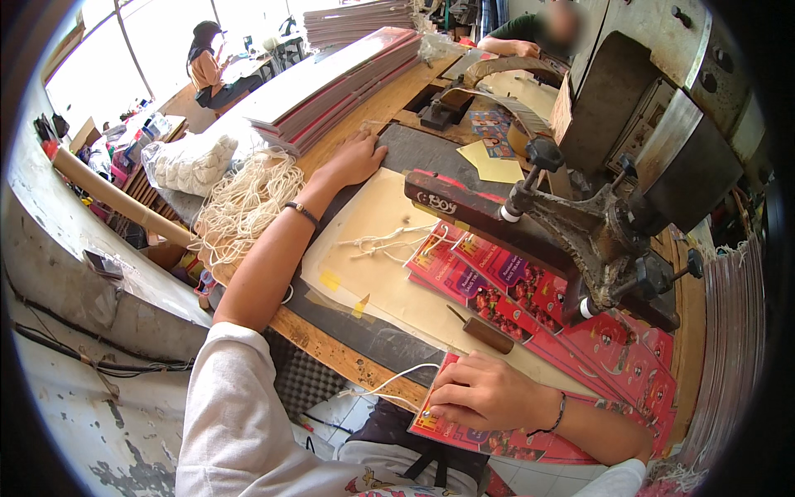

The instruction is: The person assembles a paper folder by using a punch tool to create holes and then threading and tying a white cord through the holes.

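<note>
At the near edge of the table my right hand (480,393) has its fingers curled over a long red printed card (517,443); a white string loop (389,383) hangs from the card's left end. My left hand (352,157) lies on the far left part of the black board (431,151), fingers stretched out and holding nothing. Between the hands is a cream sheet (364,211). An awl with a wooden handle (487,335) lies beside several more red printed cards (505,286), some fanned toward the right. White strings (389,242) stick out from their left ends.
A metal press (596,224) with black knobs overhangs the cards. Tangled white string (252,195) heaps beside my left forearm. Tall stacks of boards (339,83) stand behind, another stack (725,331) at right. One person (530,37) sits across the table, another (214,70) by the windows.
</note>
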Tool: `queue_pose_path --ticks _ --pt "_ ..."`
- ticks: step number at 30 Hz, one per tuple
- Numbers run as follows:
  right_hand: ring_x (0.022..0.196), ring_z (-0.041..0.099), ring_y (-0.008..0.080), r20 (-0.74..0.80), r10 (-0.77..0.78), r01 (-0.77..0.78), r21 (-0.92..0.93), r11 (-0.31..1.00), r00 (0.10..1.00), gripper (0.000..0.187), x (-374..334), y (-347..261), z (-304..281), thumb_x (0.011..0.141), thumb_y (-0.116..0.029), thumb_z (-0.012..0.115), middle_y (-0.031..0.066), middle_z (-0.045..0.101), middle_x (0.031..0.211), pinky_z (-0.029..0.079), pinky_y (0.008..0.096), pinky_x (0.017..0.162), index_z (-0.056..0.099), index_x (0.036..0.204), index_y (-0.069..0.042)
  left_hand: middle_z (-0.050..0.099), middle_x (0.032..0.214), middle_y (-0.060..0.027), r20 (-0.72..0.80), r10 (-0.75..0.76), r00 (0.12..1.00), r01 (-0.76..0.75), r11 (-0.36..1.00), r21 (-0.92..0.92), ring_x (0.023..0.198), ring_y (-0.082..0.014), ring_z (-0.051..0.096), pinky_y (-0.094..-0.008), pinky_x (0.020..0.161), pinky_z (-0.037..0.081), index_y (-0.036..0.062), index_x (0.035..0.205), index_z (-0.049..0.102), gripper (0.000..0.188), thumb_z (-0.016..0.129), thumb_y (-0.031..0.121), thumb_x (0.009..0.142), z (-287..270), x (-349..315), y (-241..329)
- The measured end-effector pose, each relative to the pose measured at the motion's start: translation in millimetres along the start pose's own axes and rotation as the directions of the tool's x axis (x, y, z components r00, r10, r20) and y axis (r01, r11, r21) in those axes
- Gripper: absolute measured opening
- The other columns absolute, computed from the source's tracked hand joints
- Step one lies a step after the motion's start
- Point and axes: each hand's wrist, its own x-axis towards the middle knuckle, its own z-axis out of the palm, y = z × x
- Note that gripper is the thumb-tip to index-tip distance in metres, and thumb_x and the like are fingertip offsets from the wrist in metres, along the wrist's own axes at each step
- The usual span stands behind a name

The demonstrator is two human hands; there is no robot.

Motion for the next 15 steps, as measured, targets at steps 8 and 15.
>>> queue_pose_path --ticks 8,15 --pt "0.084 0.062 0.02 0.002 -0.01 0.01 -0.016 1.0 1.0 0.012 -1.8 3.3 1.0 0.086 -0.019 0.076 0.0008 0.066 0.098 0.047 0.0343 0.074 0.069 0.093 -0.012 0.041 0.151 -0.0253 -0.028 0.01 1.0 -0.01 1.0 -0.012 0.144 -0.0382 0.034 -0.0512 0.117 0.025 -0.0037 0.138 0.05 0.056 0.041 0.039 0.102 4.5 2.7 -2.0" --pt "0.084 0.062 0.0198 -0.003 -0.008 0.008 -0.012 1.0 1.0 0.012 -1.6 3.4 2.1 0.086 -0.019 0.076 0.0008 0.066 0.098 0.047 0.0341 0.074 0.069 0.093 -0.012 0.041 0.151 -0.0253 -0.041 0.016 0.999 -0.016 1.0 -0.005 0.143 -0.0386 0.034 -0.0512 0.117 0.026 -0.0037 0.137 0.051 0.056 0.041 0.04 0.102 5.8 2.6 -3.5"
